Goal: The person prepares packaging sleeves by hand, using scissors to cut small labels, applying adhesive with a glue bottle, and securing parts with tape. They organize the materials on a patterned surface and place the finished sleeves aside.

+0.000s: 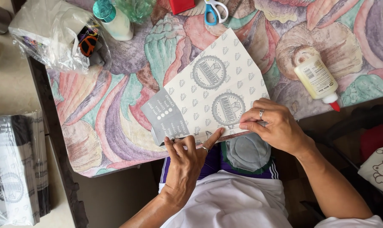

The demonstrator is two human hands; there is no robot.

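A folded sheet of printed white-and-grey paper [212, 90] lies on a table covered with a shell-patterned cloth [111, 122]. My left hand [187, 158] presses its index finger along the paper's near folded edge, other fingers resting on the grey printed corner. My right hand [276, 124], with a ring, pinches and holds down the same edge at its right end. Both hands sit at the table's near edge, above my lap.
A glue bottle with a red tip [316, 78] lies to the right. Blue-handled scissors [214, 10], a red object [181, 5], a teal-capped bottle [113, 19] and a clear plastic bag [56, 36] lie at the far side. A stack of printed sheets [16, 169] is at left.
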